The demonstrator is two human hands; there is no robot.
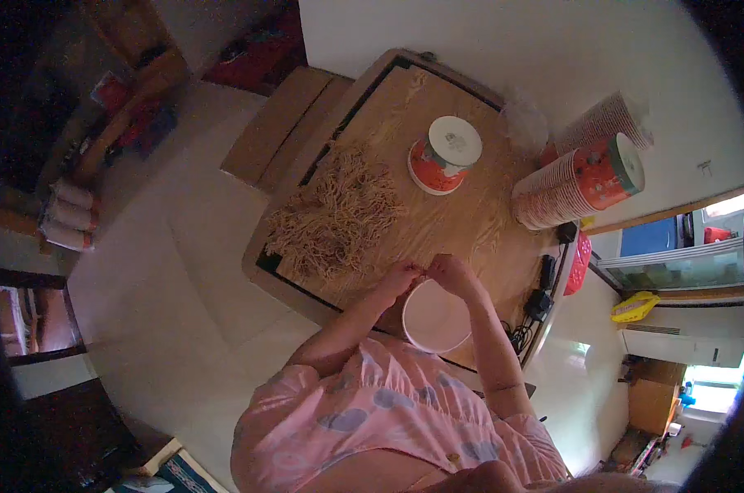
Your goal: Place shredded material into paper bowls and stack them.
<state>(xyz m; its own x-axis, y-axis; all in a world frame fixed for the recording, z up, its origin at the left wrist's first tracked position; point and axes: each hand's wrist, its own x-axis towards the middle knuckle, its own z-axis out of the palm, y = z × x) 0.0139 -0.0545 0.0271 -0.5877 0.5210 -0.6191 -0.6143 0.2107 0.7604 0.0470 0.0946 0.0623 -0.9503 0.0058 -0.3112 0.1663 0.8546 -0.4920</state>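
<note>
My left hand (404, 276) and my right hand (451, 269) meet at the near edge of the table, fingers closed and fingertips almost touching. What they pinch is too small to make out. Just below them a white-lined paper bucket (437, 316) stands against my body, its open mouth facing up. Left of my hands lies a tangled heap of thin brown cords (339, 215). Farther back, a red and green paper bucket (444, 156) rests upside down, its white base on top.
A long stack of nested paper buckets (581, 182) lies at the table's right, with another stack (606, 123) behind it. Black adapters and cables (538, 306) sit along the right edge. A cardboard box (281, 123) adjoins the table's left; a yellow bag (635, 307) is beyond the right side.
</note>
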